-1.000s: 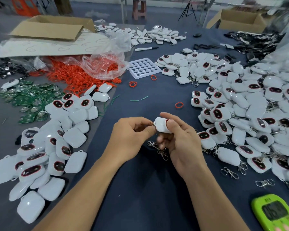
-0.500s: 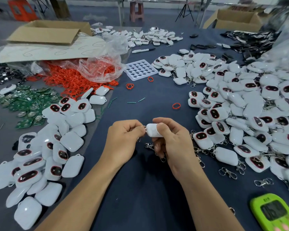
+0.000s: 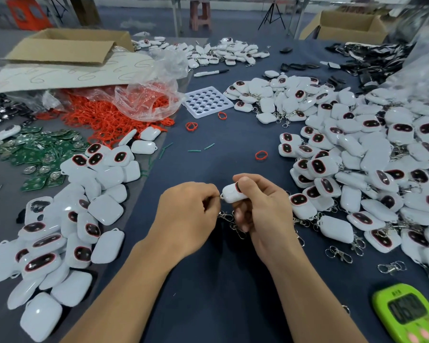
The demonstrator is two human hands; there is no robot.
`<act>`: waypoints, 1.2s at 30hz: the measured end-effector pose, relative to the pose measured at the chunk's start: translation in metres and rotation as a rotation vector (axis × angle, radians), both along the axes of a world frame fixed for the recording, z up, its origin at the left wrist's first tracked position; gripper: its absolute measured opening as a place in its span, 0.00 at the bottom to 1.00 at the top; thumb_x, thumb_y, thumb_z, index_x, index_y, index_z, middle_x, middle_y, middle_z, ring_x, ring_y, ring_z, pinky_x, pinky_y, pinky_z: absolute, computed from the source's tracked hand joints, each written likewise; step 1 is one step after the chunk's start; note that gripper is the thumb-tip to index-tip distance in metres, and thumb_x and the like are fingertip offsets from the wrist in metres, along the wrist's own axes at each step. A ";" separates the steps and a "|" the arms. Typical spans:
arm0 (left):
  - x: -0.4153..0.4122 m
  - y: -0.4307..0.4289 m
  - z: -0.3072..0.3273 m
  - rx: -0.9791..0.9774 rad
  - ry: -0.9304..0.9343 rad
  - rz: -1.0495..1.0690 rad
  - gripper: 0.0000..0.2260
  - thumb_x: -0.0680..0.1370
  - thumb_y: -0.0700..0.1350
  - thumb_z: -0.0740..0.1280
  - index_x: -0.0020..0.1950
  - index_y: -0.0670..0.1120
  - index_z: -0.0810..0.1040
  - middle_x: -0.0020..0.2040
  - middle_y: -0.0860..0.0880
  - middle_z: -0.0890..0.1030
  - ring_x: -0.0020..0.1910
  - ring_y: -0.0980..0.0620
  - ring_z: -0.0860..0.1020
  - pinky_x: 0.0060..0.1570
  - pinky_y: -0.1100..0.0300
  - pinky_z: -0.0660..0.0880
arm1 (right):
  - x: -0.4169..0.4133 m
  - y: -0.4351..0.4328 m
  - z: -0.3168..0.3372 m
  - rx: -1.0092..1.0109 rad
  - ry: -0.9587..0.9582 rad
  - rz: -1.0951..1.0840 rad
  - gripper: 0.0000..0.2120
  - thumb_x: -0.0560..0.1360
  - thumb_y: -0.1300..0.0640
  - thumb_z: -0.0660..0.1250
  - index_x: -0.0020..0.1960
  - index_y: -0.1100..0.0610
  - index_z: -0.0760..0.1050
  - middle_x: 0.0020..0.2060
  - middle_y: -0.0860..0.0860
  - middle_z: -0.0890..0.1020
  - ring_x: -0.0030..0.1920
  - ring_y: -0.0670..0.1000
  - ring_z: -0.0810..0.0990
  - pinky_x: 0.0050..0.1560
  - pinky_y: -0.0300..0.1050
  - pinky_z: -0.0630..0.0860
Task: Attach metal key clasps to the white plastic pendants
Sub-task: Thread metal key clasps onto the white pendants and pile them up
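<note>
A heap of white pendants (image 3: 67, 219) lies at the near left of the dark table (image 3: 208, 280). In the near middle the left hand (image 3: 188, 216), fingers curled, pinches a metal clasp (image 3: 221, 197) at the left end of one pendant (image 3: 232, 194). The right hand (image 3: 265, 211) grips that pendant between thumb and fingers, above the table. A big pile (image 3: 357, 169) of pendants with clasps spreads at the right, and a green timer (image 3: 411, 315) sits at the near right.

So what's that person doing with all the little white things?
The person's right hand grips one white pendant while the left hand pinches a metal clasp at its end, to hook it on. Bare pendants lie piled on the left; finished ones with clasps are heaped on the right.
</note>
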State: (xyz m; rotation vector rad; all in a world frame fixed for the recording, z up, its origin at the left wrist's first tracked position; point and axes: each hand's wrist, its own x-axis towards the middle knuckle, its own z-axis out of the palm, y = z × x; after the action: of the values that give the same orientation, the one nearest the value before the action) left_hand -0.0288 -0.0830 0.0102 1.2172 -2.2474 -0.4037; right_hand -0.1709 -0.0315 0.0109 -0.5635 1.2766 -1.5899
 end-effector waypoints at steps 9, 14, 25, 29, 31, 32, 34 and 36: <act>-0.008 -0.001 0.002 0.580 0.530 -0.134 0.09 0.76 0.49 0.66 0.37 0.53 0.83 0.29 0.51 0.76 0.31 0.54 0.72 0.35 0.60 0.69 | -0.009 -0.001 0.003 0.041 -0.149 0.064 0.13 0.85 0.62 0.60 0.53 0.60 0.83 0.30 0.56 0.80 0.22 0.49 0.70 0.21 0.39 0.63; -0.006 -0.003 0.004 0.599 0.551 -0.131 0.10 0.73 0.45 0.67 0.33 0.48 0.82 0.27 0.48 0.72 0.29 0.54 0.67 0.31 0.63 0.64 | -0.007 0.000 0.003 0.041 -0.102 0.067 0.15 0.84 0.62 0.61 0.48 0.55 0.85 0.31 0.57 0.80 0.22 0.49 0.68 0.23 0.38 0.61; -0.011 0.004 -0.007 0.092 -0.004 0.156 0.11 0.78 0.49 0.67 0.36 0.49 0.76 0.30 0.51 0.76 0.34 0.50 0.74 0.33 0.53 0.72 | -0.001 -0.001 -0.002 -0.006 0.067 0.008 0.11 0.82 0.63 0.65 0.47 0.53 0.84 0.32 0.55 0.79 0.23 0.49 0.68 0.22 0.38 0.63; -0.009 -0.002 -0.004 0.271 0.207 0.242 0.05 0.76 0.51 0.69 0.41 0.59 0.82 0.32 0.59 0.79 0.34 0.57 0.76 0.34 0.58 0.73 | -0.005 0.001 -0.002 0.012 0.019 0.090 0.10 0.81 0.66 0.64 0.58 0.59 0.82 0.39 0.58 0.85 0.26 0.50 0.74 0.24 0.40 0.69; -0.006 -0.004 -0.005 0.282 0.265 0.283 0.05 0.76 0.49 0.70 0.46 0.61 0.82 0.34 0.62 0.80 0.35 0.60 0.78 0.38 0.60 0.74 | -0.007 0.001 -0.002 0.018 0.000 0.123 0.11 0.81 0.68 0.64 0.59 0.60 0.82 0.41 0.58 0.85 0.28 0.51 0.76 0.25 0.41 0.71; -0.005 -0.005 -0.005 0.284 0.275 0.299 0.07 0.76 0.49 0.69 0.49 0.61 0.82 0.36 0.64 0.81 0.37 0.62 0.78 0.40 0.61 0.73 | -0.008 0.001 -0.001 0.022 -0.004 0.137 0.12 0.81 0.69 0.64 0.59 0.60 0.82 0.41 0.58 0.85 0.29 0.51 0.77 0.26 0.41 0.72; -0.003 -0.007 -0.006 0.286 0.274 0.315 0.11 0.76 0.48 0.68 0.55 0.62 0.81 0.39 0.68 0.81 0.41 0.64 0.78 0.42 0.65 0.71 | -0.010 0.001 0.000 0.033 -0.015 0.162 0.12 0.81 0.69 0.64 0.57 0.60 0.83 0.40 0.58 0.85 0.30 0.51 0.78 0.28 0.40 0.73; -0.004 -0.009 -0.006 0.282 0.269 0.327 0.13 0.75 0.46 0.67 0.55 0.61 0.82 0.40 0.69 0.80 0.42 0.64 0.78 0.42 0.67 0.70 | -0.013 0.000 0.001 0.034 -0.065 0.190 0.11 0.81 0.69 0.64 0.54 0.61 0.84 0.41 0.59 0.85 0.31 0.50 0.79 0.29 0.39 0.74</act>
State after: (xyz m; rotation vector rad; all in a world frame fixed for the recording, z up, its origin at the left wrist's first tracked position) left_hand -0.0323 -0.0917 0.0040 1.5415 -1.7672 -0.7244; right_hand -0.1839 -0.0316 0.0122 -0.5889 1.1644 -1.4154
